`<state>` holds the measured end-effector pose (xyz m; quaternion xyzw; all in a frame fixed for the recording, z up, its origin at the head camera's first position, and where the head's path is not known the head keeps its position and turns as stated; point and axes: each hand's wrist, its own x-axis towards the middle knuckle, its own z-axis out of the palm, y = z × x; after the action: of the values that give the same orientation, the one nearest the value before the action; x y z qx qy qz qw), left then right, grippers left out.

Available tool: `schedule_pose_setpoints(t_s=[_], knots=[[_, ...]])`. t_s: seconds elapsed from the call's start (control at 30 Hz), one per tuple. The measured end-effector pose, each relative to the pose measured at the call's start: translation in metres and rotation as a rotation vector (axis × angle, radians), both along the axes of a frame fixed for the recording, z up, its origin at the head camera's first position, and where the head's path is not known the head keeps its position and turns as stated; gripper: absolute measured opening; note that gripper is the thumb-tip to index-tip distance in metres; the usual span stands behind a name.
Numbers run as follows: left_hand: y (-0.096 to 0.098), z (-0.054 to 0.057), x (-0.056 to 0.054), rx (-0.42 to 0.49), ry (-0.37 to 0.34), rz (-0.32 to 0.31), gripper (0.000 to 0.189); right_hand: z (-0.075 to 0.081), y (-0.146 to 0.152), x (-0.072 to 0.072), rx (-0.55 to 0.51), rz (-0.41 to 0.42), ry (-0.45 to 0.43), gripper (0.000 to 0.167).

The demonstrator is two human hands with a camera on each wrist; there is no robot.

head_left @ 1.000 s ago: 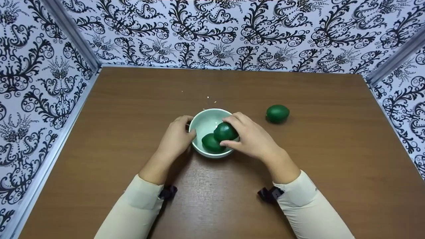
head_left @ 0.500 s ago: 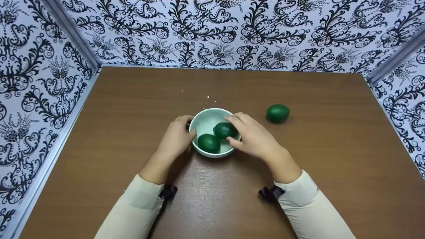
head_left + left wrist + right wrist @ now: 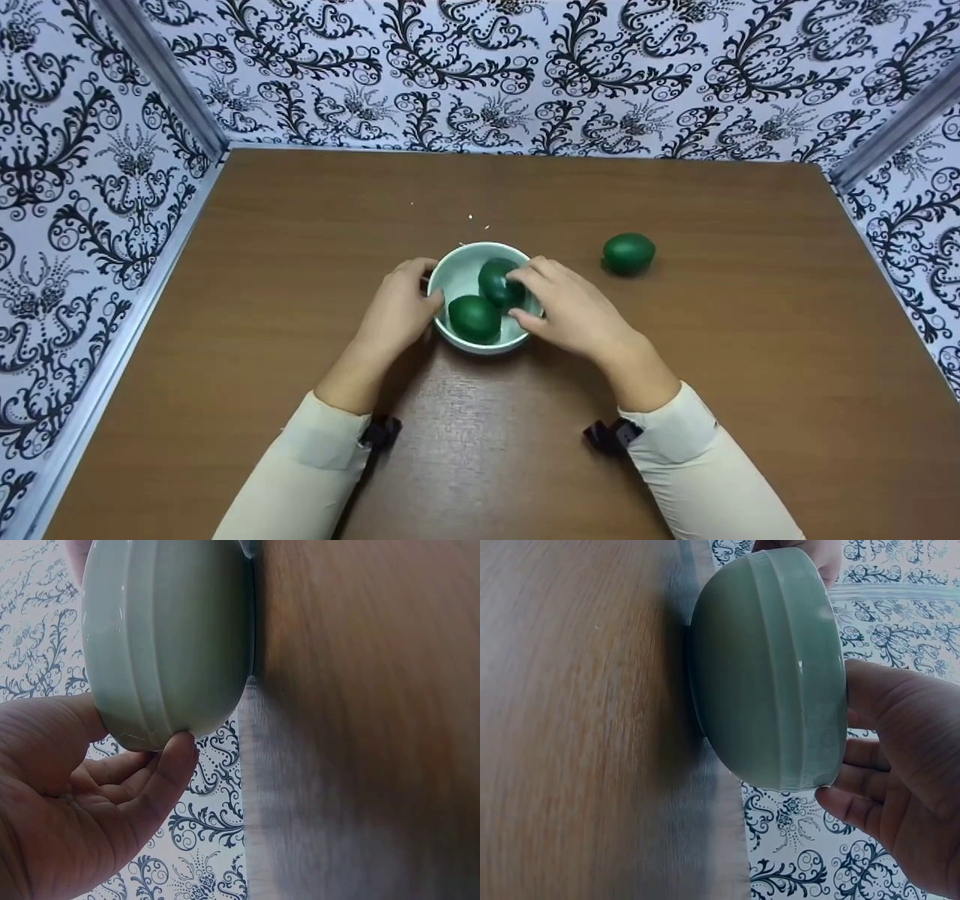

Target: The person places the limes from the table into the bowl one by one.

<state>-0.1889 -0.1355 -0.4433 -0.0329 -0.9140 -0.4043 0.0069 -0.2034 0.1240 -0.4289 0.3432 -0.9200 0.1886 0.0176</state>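
Note:
A pale green bowl [image 3: 465, 266] stands on the wooden table with two dark green limes inside. One lime [image 3: 474, 320] lies toward the near left of the bowl, and another lime [image 3: 498, 279] sits against it on the far side. My left hand [image 3: 399, 309] grips the bowl's left rim, thumb over the edge and fingers low on the outer wall [image 3: 180, 637]. Over the right rim, my right hand [image 3: 574, 309] is spread loosely, its index fingertip right at the far lime and its thumb inside the bowl. Its lower fingers [image 3: 847, 806] reach beside the outer wall.
A third lime [image 3: 628, 253] lies on the table [image 3: 735, 300], right of and slightly beyond the bowl. Several small white crumbs [image 3: 470, 217] are scattered behind the bowl. Patterned panels [image 3: 480, 75] border the back and sides.
My right fingers have loosened from the lime, which has shifted away from me and slightly left in the bowl. The nearer lime has moved slightly left. My left hand has stayed on the rim.

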Motion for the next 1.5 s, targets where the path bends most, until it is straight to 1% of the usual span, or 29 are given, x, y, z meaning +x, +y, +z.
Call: schedule_pose_setpoints(t_s=[0.2,0.53,0.77,1.5], knots=[[-0.0002,0.0006,-0.0013,0.005,-0.004,-0.002,0.040,-0.0011,-0.0011,-0.0004,0.004,0.014,0.001,0.045],[-0.0004,0.0010,-0.0013,0.009,-0.019,0.009,0.041,0.0001,-0.0026,0.0003,0.021,0.015,-0.008,0.047],[-0.0008,0.0015,-0.0014,-0.017,-0.043,0.005,0.042,-0.0010,-0.0023,0.0003,0.024,0.011,-0.008,0.044],[0.0006,0.0027,-0.0004,-0.011,-0.050,0.018,0.042,0.0033,-0.0006,0.0037,0.032,0.006,-0.019,0.046]])
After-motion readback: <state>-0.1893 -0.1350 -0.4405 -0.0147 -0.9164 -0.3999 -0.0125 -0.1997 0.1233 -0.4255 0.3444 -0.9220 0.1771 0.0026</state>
